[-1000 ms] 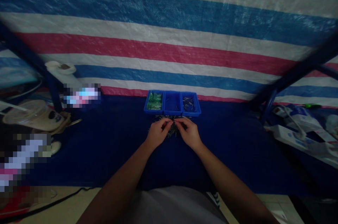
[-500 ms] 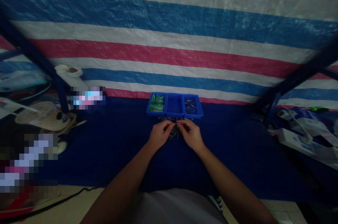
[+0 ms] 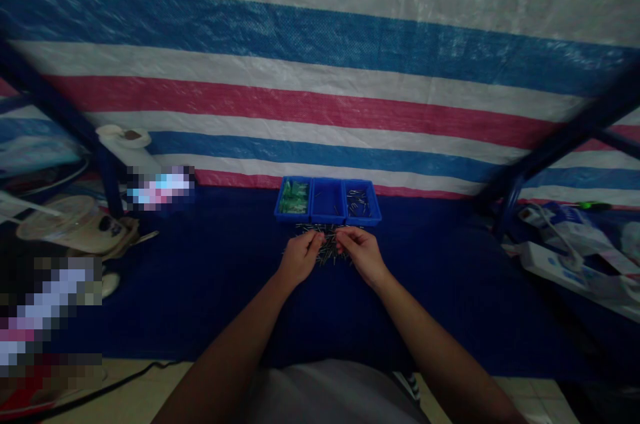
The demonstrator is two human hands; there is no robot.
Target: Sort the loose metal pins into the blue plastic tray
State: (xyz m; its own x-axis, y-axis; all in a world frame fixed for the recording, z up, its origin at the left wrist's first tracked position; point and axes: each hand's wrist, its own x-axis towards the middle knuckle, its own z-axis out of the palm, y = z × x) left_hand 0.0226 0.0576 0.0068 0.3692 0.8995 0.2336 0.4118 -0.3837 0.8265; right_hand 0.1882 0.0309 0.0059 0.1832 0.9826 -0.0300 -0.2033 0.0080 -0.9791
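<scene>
My left hand [image 3: 299, 257] and my right hand [image 3: 361, 251] rest close together on a dark blue cloth [image 3: 210, 291], over a heap of small dark metal pins [image 3: 327, 247]. On each hand the fingertips are pinched at the heap. What they pinch is too small to name. Just behind the heap stand three small blue trays side by side. The left tray [image 3: 293, 200] holds green pieces. The middle tray [image 3: 327, 201] looks almost bare. The right tray [image 3: 362, 203] holds several dark pins.
A striped red, white and blue tarpaulin [image 3: 320, 77] hangs behind. Dark blue frame bars [image 3: 550, 144] slant at both sides. A pale appliance [image 3: 80, 227] and a white roll [image 3: 127, 141] sit at left. White power strips and cables [image 3: 565, 257] lie at right.
My hands have stayed over the pin heap with small finger movements. The view has shifted slightly.
</scene>
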